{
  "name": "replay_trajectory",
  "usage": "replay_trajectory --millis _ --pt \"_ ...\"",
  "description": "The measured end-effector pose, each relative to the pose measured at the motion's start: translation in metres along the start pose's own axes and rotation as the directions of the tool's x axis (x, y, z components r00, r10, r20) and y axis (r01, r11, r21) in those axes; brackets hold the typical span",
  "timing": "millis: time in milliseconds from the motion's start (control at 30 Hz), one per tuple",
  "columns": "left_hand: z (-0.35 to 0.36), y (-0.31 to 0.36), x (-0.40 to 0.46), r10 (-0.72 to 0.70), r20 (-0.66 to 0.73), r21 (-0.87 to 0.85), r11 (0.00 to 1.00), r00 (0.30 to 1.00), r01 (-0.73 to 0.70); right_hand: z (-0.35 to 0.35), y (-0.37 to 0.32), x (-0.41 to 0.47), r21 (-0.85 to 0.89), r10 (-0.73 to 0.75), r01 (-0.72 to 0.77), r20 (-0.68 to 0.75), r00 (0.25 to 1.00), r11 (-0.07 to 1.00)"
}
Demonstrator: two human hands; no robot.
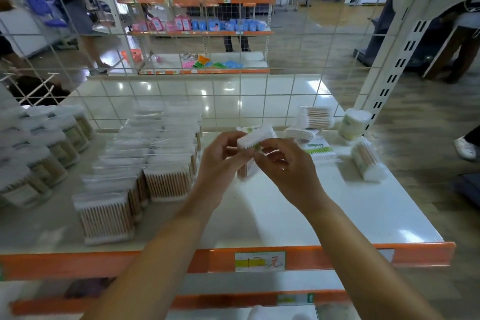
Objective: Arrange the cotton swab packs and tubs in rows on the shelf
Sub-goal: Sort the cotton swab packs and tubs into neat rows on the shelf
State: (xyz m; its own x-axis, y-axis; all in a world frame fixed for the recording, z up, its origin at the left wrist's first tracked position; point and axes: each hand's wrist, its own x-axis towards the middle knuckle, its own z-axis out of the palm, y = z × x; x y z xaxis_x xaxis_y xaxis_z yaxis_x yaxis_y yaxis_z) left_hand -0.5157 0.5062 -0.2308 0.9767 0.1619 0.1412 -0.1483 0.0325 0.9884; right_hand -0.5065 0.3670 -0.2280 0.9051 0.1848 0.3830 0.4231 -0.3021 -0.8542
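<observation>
Both hands hold one cotton swab pack [253, 138] above the middle of the white shelf [337, 210]. My left hand [220, 163] grips its left side and my right hand [288, 166] pinches its right side. Two rows of swab packs [145, 169] stand left of the hands, running front to back. Round tubs [49, 153] fill the far left in rows. Loose packs [315, 118] and a tub [353, 123] lie scattered at the back right, one pack [367, 161] on its side near the right edge.
A white wire grid [233, 60] backs the shelf, with a slotted upright [392, 78] at the right. The shelf front has an orange lip [155, 262] with a price label [259, 261]. People and other store shelves show beyond the grid.
</observation>
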Motion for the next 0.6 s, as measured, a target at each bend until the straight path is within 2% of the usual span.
replay_trajectory --millis 133,267,400,533,600 --pt "-0.012 0.01 -0.006 0.098 0.057 0.059 0.993 0.994 -0.101 -0.003 -0.013 0.005 0.059 0.061 -0.068 0.109 0.992 0.996" --pt "-0.019 0.017 -0.009 0.218 0.1 0.209 0.95 0.971 -0.234 0.003 -0.015 0.008 0.059 0.06 -0.065 0.097 0.993 0.996" --pt "-0.036 0.024 -0.013 0.258 0.166 0.348 0.888 0.952 -0.302 0.01 -0.017 0.008 0.05 0.051 -0.055 0.08 0.996 0.997" --pt "-0.069 0.031 -0.013 0.35 0.239 0.519 0.742 0.906 -0.424 0.023 -0.027 0.008 0.088 0.059 -0.064 0.056 0.997 0.994" --pt "-0.09 0.035 -0.013 0.352 0.252 0.633 0.645 0.901 -0.429 0.031 -0.032 0.009 0.114 0.062 -0.067 0.052 0.997 0.991"
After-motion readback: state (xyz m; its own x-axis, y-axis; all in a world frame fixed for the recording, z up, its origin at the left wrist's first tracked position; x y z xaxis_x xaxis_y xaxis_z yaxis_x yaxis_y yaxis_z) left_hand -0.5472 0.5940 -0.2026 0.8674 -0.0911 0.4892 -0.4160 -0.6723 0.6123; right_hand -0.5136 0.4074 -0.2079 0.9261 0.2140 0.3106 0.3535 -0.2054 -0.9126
